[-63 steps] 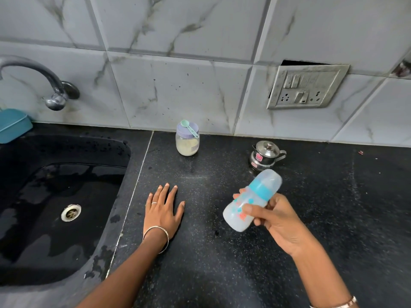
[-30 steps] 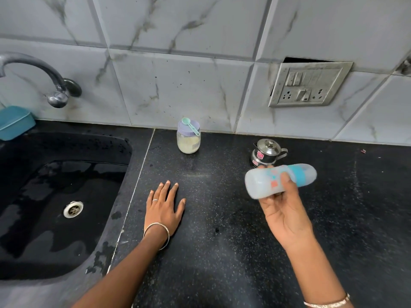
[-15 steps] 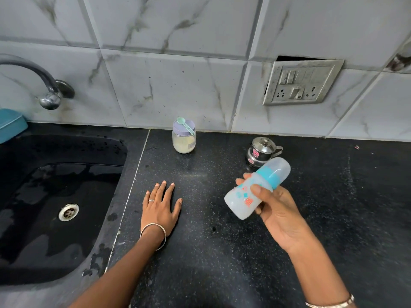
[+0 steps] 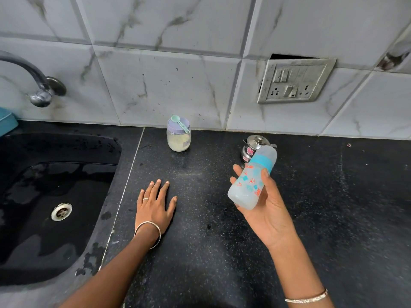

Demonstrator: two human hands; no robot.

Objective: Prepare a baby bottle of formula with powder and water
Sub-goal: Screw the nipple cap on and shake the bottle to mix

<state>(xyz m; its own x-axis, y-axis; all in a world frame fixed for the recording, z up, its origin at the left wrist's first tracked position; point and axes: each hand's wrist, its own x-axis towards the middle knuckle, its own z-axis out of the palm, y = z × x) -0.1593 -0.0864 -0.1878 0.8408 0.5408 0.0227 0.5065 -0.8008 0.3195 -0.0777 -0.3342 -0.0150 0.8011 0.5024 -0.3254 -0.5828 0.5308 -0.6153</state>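
My right hand [image 4: 265, 205] grips a capped baby bottle [image 4: 249, 183] with a blue collar and orange and blue prints, held above the black counter and tilted with its cap up and to the right; cloudy liquid fills it. My left hand [image 4: 154, 203] lies flat, palm down, on the counter with fingers spread, holding nothing. At the back by the wall stands a clear powder jar [image 4: 178, 137] with a lilac lid, and a green scoop [image 4: 179, 123] rests on that lid. A small steel pot [image 4: 253, 147] with a lid stands behind the bottle, partly hidden by it.
A black sink [image 4: 55, 196] with a wet basin and a metal drain lies to the left, with a tap [image 4: 35, 83] above it. A teal object [image 4: 6, 123] shows at the left edge. A switch and socket plate [image 4: 293, 81] hangs on the tiled wall.
My right hand has been swinging the bottle: it lay nearly level a second ago, then tipped cap-up, and now stands steeper. My left hand has stayed flat on the counter.
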